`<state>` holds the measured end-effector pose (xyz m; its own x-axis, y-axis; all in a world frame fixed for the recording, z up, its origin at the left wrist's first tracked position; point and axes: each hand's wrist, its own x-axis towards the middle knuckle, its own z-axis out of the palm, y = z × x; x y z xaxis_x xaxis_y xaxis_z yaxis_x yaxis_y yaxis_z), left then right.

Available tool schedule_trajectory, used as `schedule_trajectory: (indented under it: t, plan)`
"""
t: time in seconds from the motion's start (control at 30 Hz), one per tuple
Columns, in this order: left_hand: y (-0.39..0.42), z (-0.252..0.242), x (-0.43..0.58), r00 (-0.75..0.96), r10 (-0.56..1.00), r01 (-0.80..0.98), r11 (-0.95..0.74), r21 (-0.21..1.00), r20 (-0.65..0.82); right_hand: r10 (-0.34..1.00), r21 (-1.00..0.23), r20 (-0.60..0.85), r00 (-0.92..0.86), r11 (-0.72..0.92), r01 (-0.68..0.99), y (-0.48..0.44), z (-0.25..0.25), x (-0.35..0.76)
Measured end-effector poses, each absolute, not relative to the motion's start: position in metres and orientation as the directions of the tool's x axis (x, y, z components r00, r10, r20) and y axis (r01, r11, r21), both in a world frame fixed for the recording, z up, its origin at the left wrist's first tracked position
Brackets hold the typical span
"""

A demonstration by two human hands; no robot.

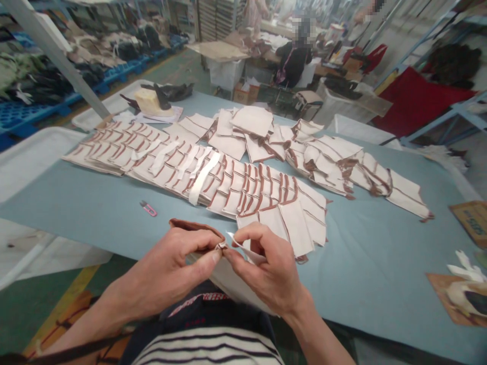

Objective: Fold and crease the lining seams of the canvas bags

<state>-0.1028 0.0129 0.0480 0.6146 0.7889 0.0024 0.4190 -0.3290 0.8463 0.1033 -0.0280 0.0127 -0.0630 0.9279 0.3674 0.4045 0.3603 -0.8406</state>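
Left hand [192,258]: thumb and forefinger clamped on the brown-edged corner of a cloth piece [229,280]. Right hand [268,266]: pinching the same piece just beside it, fingers curled about a white flap [242,246]; whether that is a separate strip, I cannot tell. The piece is held before the person's body, at the table [365,263]'s near side. Risks, in my judgement: a loosened pinch could let the small gathered edge slip; uneven pulling could crease it. A swung right hand might disturb the overlapping pieces [300,228] just beyond.
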Motion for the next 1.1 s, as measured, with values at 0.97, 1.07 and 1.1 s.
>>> schedule_trajectory:
  t: [0.97, 1.07, 1.1]
  plan:
    - [0.023, 0.039, -0.098, 0.64, 0.767, 0.431, -0.304, 0.85, -0.05, 0.999, -0.98, -0.01, -0.039, -0.002, 0.201, -0.016, 0.006, 0.097]
    - [0.024, 0.038, -0.099, 0.661, 0.749, 0.418, -0.328, 0.847, -0.036, 0.998, -0.978, 0.007, -0.059, 0.019, 0.208, -0.015, 0.007, 0.099]
    - [0.024, 0.039, -0.099, 0.67, 0.742, 0.411, -0.334, 0.848, -0.032, 0.997, -0.977, 0.014, -0.071, 0.029, 0.209, -0.015, 0.008, 0.1]
